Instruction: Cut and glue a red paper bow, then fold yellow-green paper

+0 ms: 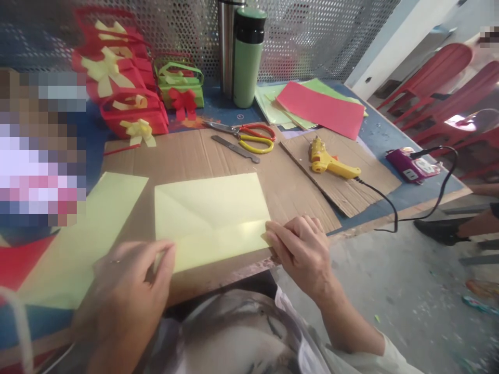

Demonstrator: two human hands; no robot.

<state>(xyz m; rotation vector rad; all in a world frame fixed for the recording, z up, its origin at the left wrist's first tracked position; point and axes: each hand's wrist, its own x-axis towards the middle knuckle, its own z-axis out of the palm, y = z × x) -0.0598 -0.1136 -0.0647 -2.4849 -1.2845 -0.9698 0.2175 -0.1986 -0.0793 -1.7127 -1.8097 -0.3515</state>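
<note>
A pale yellow sheet of paper [210, 213] lies in front of me over brown cardboard [187, 156], with faint creases across it. My left hand [132, 291] pinches its lower left corner between thumb and fingers. On the opposite side, my right hand [300, 249] grips the lower right corner, thumb and fingers closed on the edge. Beyond the sheet lie scissors [255, 137] with red and yellow handles and a flat grey metal blade [236, 149]. A second pale yellow-green sheet [97, 228] rests to the left, partly behind my left hand.
Red paper baskets [132, 117] with yellow bows and a green one [181, 91] stand at the back left. A green flask [248, 62] is behind. A yellow glue gun [331, 163] lies right, its cord running to a purple power strip [413, 163]. Coloured sheets [322, 106] lie behind.
</note>
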